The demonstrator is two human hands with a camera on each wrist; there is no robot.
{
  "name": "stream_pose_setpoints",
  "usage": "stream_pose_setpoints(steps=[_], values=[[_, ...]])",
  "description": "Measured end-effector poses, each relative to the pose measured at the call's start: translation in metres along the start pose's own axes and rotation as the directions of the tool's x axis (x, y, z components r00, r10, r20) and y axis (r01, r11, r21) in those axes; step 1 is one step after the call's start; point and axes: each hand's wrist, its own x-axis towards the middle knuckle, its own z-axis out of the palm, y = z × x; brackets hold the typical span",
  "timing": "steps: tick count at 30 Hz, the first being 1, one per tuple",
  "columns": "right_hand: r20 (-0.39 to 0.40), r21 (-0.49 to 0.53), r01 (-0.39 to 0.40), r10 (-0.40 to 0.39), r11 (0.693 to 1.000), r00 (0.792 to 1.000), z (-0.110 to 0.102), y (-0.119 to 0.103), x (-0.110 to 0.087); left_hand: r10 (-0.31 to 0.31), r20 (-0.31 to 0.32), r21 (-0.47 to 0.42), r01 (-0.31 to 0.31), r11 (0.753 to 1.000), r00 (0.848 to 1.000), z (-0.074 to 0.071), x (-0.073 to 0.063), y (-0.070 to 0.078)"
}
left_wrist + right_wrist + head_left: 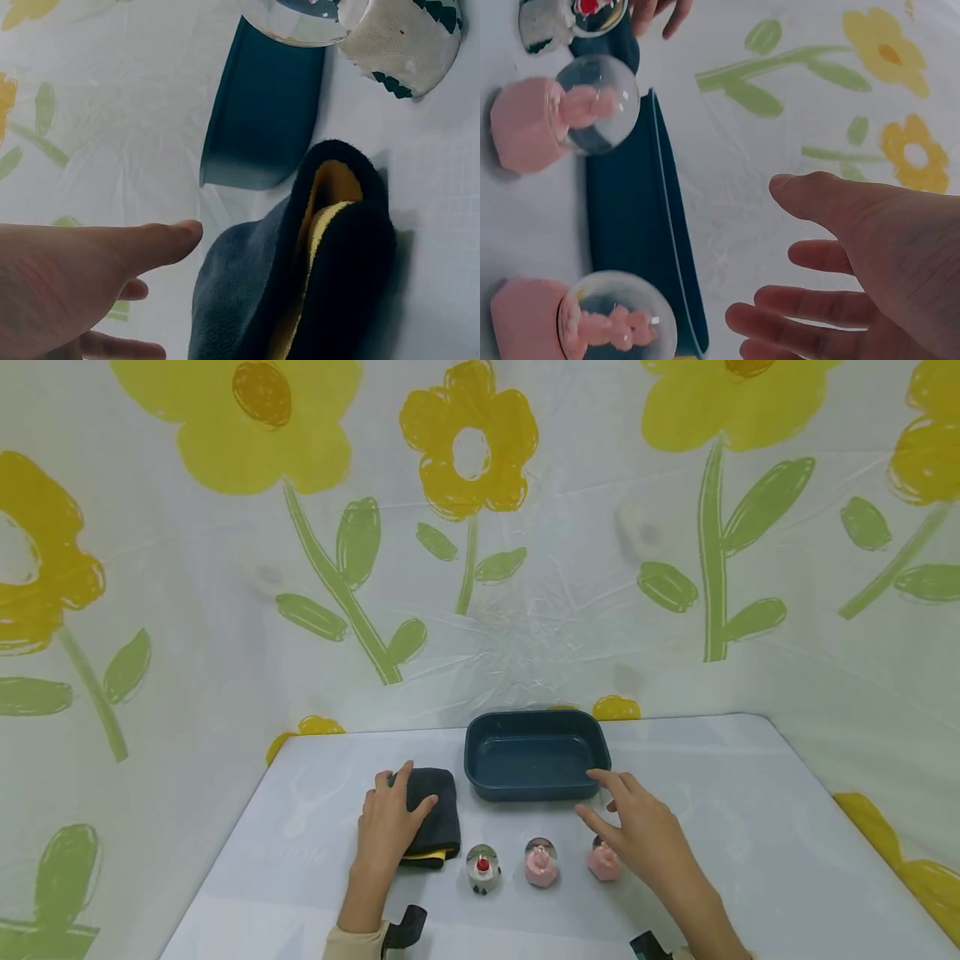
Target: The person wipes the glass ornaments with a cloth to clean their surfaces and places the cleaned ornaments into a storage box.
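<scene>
My left hand (388, 827) hovers at the left edge of a folded dark cloth (437, 814) with a yellow inner side, its fingers spread and nothing held. In the left wrist view the thumb stands apart from the cloth (247, 277). My right hand (641, 827) is over the table beside the rightmost pink snow globe (604, 862), its fingers loosely extended and holding nothing. Another pink snow globe (541, 865) stands in the middle, and a white snow globe (482, 870) with a red detail is to its left.
A dark teal rectangular dish (536, 795) sits at the back of the white table (300, 877), behind the snow globes. A curtain (555, 568) printed with yellow flowers hangs around the table's back and sides.
</scene>
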Motion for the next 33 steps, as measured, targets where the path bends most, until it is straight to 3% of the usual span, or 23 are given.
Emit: stream_pose_setpoints(steps=[10, 16, 19, 24, 28, 33], values=[[-0.007, 0.086, 0.035, -0.035, 0.996, 0.999, 0.008, -0.031, -0.007, -0.05, 0.052, 0.023, 0.048, 0.999, 0.997, 0.007, 0.006, 0.002], [0.059, 0.147, 0.012, -0.021, 0.989, 0.998, 0.017, -0.049, -0.01, -0.064, 0.073, 0.055, 0.06, 0.997, 0.995, 0.014, 0.011, 0.003], [0.1, 0.131, 0.004, -0.017, 0.991, 0.995, 0.022, -0.057, -0.012, -0.073, 0.079, 0.07, 0.068, 0.995, 0.994, 0.016, 0.013, 0.004], [0.125, 0.116, 0.061, -0.076, 0.991, 0.989, 0.032, -0.068, -0.016, -0.082, 0.08, 0.079, 0.076, 0.994, 0.993, 0.02, 0.016, 0.005], [0.16, 0.166, 0.103, -0.13, 0.981, 0.979, 0.04, -0.077, -0.021, -0.089, 0.074, 0.085, 0.082, 0.993, 0.993, 0.022, 0.018, 0.007], [0.283, 0.191, 0.084, -0.137, 0.978, 0.949, 0.049, -0.09, -0.026, -0.105, 0.062, 0.1, 0.099, 0.99, 0.993, 0.025, 0.018, 0.008]])
